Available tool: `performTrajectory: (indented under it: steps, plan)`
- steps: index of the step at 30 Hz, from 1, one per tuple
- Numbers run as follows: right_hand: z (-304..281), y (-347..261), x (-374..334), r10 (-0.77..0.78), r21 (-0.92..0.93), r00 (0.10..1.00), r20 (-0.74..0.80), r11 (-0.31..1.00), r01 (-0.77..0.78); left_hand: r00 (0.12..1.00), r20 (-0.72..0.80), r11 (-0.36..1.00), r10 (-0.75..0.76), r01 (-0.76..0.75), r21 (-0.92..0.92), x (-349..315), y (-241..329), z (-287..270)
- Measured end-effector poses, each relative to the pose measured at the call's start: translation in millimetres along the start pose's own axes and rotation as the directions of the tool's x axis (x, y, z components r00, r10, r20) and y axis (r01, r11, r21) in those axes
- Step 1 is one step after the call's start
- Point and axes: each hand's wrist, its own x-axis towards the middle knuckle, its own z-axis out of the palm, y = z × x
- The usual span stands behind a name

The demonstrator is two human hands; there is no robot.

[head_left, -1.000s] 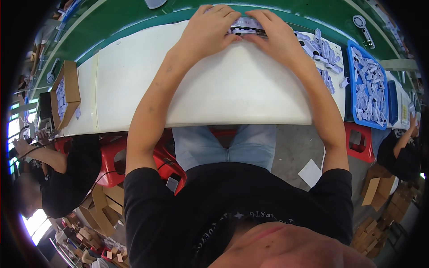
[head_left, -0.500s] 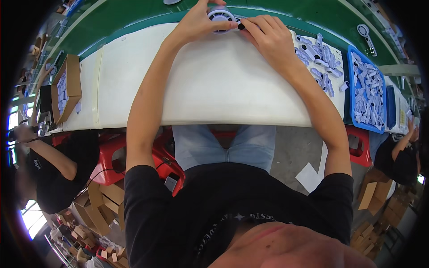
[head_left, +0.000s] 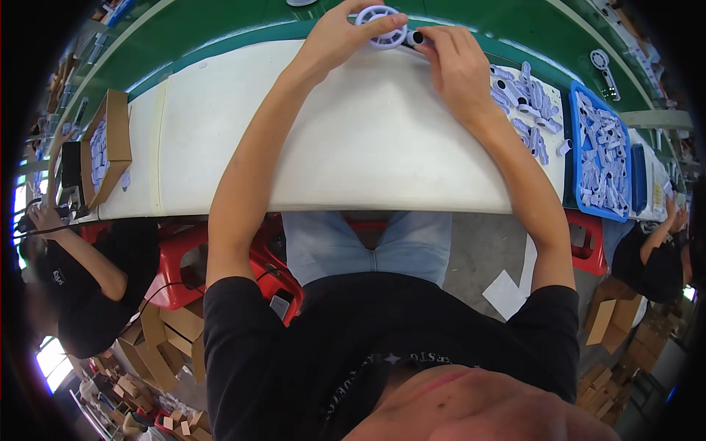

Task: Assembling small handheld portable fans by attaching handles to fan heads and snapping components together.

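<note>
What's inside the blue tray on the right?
The blue tray holds a heap of small pale plastic parts, piled loosely. Its floor and any lower layers are covered by the heap.

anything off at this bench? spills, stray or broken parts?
Nothing damaged. Loose pale plastic parts lie scattered on the white mat beside the blue tray, outside it. A sheet of white paper lies on the floor. Left hand and right hand hold the white wheel.

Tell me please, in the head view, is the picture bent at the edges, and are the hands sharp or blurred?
Head view: strong fisheye, so the white table's front edge curves and the corners go black. Even, soft light, no hard shadows. The left hand and right hand on the white wheel part look fairly sharp; a bright window glares at the lower left.
</note>
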Motion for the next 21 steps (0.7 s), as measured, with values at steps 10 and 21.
performTrajectory:
  steps: [10, 21]
  plan:
    - [2.5, -8.5, 0.4, 0.625, 0.667, 0.719, 0.304, 0.400, -0.629, 0.950, -0.035, 0.753, 0.310, -0.268, -0.601, 4.4, -22.3, 37.9]
    - [-0.4, -23.1, 6.8, 0.680, 0.553, 0.687, 0.256, 0.480, -0.681, 0.690, -0.335, 0.653, 0.641, -0.720, -0.233, -6.2, -13.3, 54.1]
